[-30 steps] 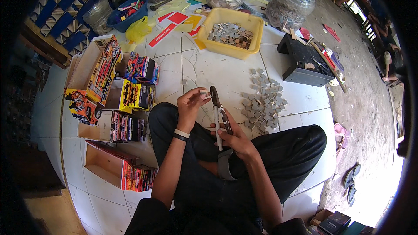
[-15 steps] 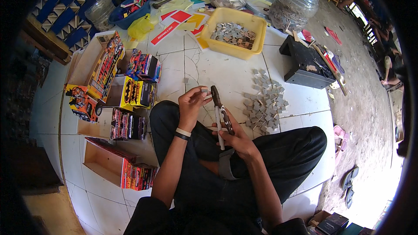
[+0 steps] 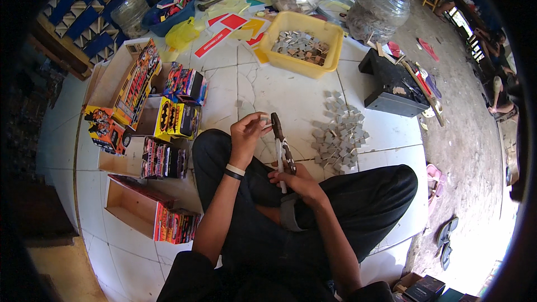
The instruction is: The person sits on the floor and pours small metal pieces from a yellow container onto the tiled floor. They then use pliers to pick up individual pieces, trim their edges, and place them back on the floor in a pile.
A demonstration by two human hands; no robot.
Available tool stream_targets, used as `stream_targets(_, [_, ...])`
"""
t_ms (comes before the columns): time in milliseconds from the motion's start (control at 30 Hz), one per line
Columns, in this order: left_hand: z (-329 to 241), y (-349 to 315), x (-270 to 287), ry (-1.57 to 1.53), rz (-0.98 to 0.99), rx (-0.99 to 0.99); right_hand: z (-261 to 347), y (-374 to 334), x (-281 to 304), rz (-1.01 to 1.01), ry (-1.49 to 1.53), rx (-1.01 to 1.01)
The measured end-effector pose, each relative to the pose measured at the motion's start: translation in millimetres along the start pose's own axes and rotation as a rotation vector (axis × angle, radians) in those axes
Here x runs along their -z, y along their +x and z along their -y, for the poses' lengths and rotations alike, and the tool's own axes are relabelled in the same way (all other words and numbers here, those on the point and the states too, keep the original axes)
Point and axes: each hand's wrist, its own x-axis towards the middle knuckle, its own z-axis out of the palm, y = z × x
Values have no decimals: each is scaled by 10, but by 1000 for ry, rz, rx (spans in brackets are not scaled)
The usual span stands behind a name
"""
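My right hand (image 3: 304, 183) is wrapped round the handles of a pair of pliers (image 3: 277, 130). Their dark jaws point up and away from me; one handle is whitish, the other dark with pale patches. Beside the jaws, my left hand (image 3: 245, 141) pinches a small grey flat piece (image 3: 264, 118) between thumb and fingers. Whether the jaws touch the piece I cannot tell. To the right of the pliers, a pile of similar small grey pieces (image 3: 340, 134) lies on the white tiles. Farther off, a yellow basin (image 3: 299, 67) holds many more.
Open-ended printed boxes (image 3: 134, 207) and bright toy-truck box parts (image 3: 120, 92) stand at my left. A black bench-like block (image 3: 391, 98) with sticks on it is at the right. Clear plastic tubs (image 3: 377, 8), a blue basin (image 3: 168, 17) and coloured sheets (image 3: 218, 36) lie beyond.
The pliers' handles look closer together than before, with my right hand's fingers drawn in. My left hand has barely moved. The view has shifted slightly.
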Motion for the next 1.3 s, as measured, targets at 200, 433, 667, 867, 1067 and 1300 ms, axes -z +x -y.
stream_targets(200, [7, 13, 7, 0, -4, -16, -133, 4, -26, -52, 147, 92])
stream_targets(433, [-23, 6, 11, -24, -14, -26, -57, -20, -34, -34, 142, 119])
stream_targets(667, [-38, 1, 12, -6, 8, -17, -52, -27, -36, -41, 134, 141])
stream_targets(867, [-15, 3, 20, 1, 18, -26, -109, 25, -53, -77, 144, 117])
stream_targets(1067, [4, 13, -6, -3, 11, -11, -245, 135, -108, -216, -55, 160])
stream_targets(1300, [20, -55, -7, 0, 5, 33, -322, 157, -203, -359, -223, 60])
